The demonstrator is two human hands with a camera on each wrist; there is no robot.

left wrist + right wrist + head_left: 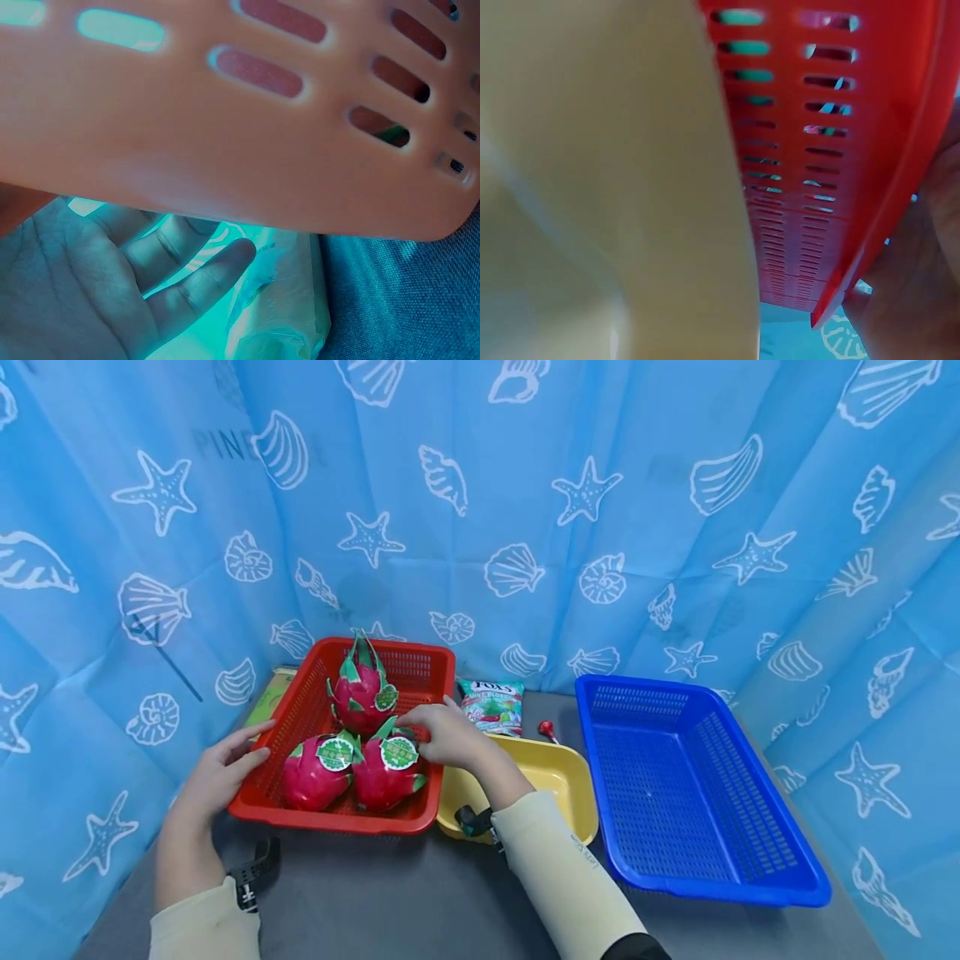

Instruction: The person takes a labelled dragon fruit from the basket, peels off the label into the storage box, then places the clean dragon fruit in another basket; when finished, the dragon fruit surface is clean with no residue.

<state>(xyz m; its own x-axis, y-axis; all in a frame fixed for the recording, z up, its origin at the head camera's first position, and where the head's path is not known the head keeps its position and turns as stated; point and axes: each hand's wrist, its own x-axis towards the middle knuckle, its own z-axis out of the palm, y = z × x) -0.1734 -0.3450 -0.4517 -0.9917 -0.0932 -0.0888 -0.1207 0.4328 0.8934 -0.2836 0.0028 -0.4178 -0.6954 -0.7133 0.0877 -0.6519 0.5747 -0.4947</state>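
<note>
Three dragon fruits with green stickers lie in a red basket (330, 817): one dragon fruit (362, 700) at the back, a front-left dragon fruit (307, 783) and a front-right dragon fruit (378, 781). My left hand (213, 777) is at the basket's left rim, fingertips right at it. In the left wrist view its loosely extended fingers (191, 296) show below the basket wall. Over the right rim reaches my right hand (452, 735), thumb and index finger apart near the top of the front-right fruit. Its fingertips are hidden in the right wrist view.
A yellow tub (551, 777) stands against the red basket's right side, with a larger blue basket (652, 793) beyond it. Behind the tub are a Fox's candy bag (492, 706) and a red lollipop (547, 727). A green package (268, 697) lies left of the red basket. A blue curtain (465, 527) hangs behind.
</note>
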